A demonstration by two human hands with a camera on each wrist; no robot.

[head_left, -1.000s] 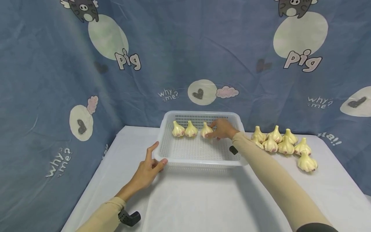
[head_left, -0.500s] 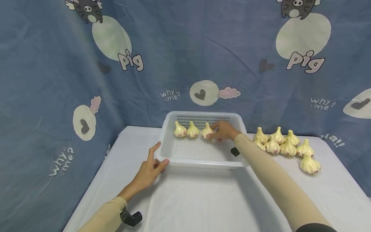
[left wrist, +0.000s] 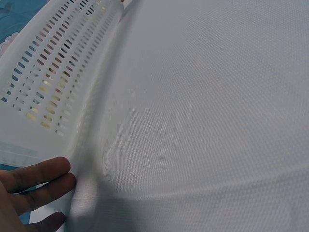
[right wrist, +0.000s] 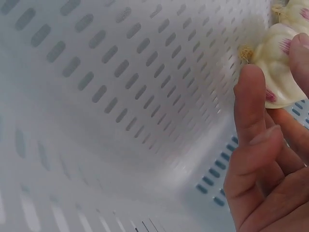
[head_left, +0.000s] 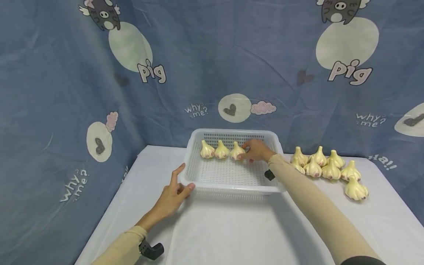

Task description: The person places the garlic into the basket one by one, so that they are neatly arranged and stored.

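Note:
A white perforated plastic basket stands on the white cloth. Inside, toward its back, three pale garlic bulbs line up in a row, stems up: a left bulb, a middle bulb and a right bulb. My right hand pinches the right bulb between thumb and fingers; the right wrist view shows this garlic bulb at the fingertips. At the basket's near left corner my left hand rests with index and thumb spread about the rim. Three of its fingers extend beside the basket's lower corner.
On the cloth right of the basket, several more garlic bulbs stand clustered, with one bulb nearest the front. A blue patterned curtain hangs behind and to the left. The table cloth stretches in front of the basket.
The head view has shifted slightly, moving everything a little right and down in it. Both hands keep their places, the right at the same garlic bulb, the left at the basket corner.

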